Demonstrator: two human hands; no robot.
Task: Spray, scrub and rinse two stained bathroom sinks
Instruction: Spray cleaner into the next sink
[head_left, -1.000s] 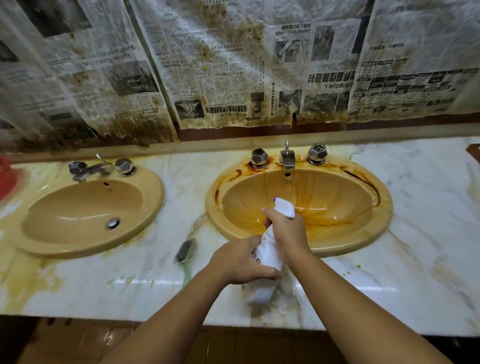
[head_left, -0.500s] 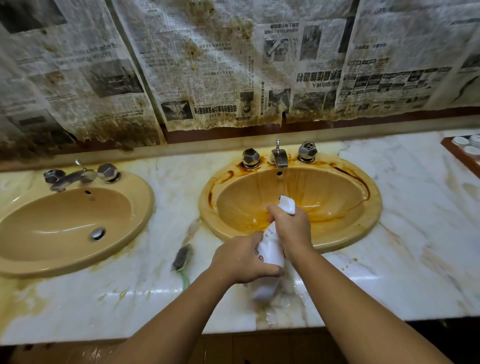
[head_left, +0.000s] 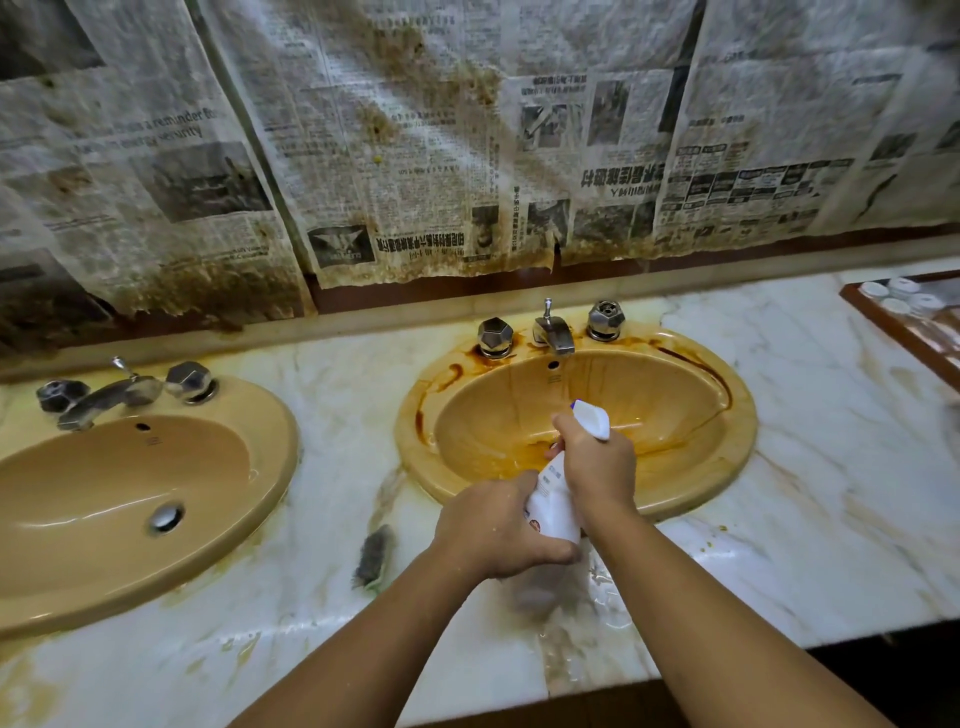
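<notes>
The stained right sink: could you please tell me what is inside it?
Orange-brown streaks and an overflow hole show inside the sink. The right hand and spray bottle cover its bottom; no drain is visible.

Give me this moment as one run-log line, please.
phase: spray | right hand: grips spray bottle top | left hand: grips its body | facing: stained sink

A bathroom: 2 tan sinks (head_left: 130, 499) (head_left: 701, 415) with metal taps (head_left: 553, 332) sit in a marble surface (head_left: 831, 493), beyond the hands (head_left: 498, 525).
</notes>
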